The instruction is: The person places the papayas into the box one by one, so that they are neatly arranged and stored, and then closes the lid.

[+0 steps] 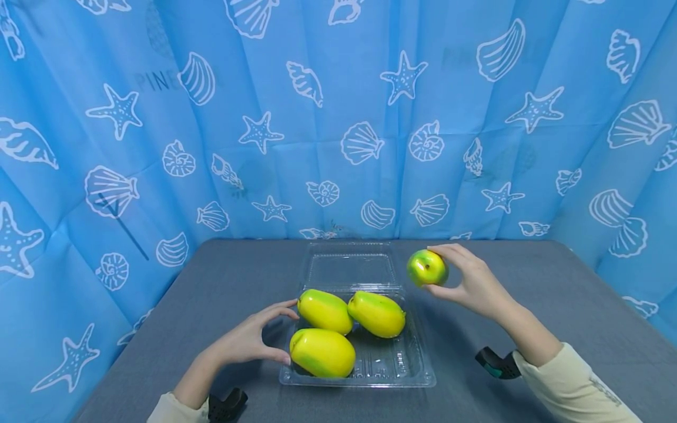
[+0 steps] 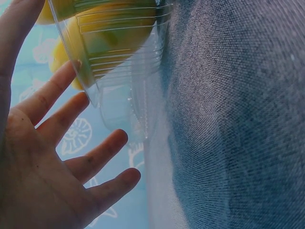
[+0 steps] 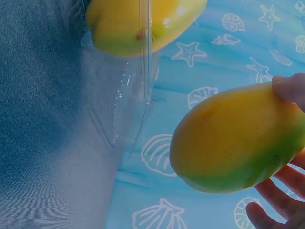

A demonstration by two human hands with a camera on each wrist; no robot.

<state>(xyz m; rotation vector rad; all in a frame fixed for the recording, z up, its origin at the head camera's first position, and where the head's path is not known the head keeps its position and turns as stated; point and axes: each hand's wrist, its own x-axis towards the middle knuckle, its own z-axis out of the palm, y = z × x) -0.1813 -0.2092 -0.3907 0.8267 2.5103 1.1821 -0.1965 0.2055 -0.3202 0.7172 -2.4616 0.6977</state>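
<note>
Past pale sleeves (image 1: 576, 382), across grey surface (image 1: 582, 294), to clear container (image 1: 378, 352) likely penning three mangoes (image 1: 322, 352) against rolling.
Gripping fourth mango (image 1: 427, 268) aloft, right of container, with right hand (image 1: 473, 281) (clasped from both sides, presumably against slipping); reaching to container's left side with left hand (image 1: 245, 339) spread, perhaps for steadying.

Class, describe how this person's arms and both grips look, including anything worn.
The left sleeve and right sleeve are pale cream, the right with a faint greyish marking. Worn too: a black left wrist device and a black right wrist device with a teal patch. Left grip and right grip wear no visible gloves or rings.
</note>
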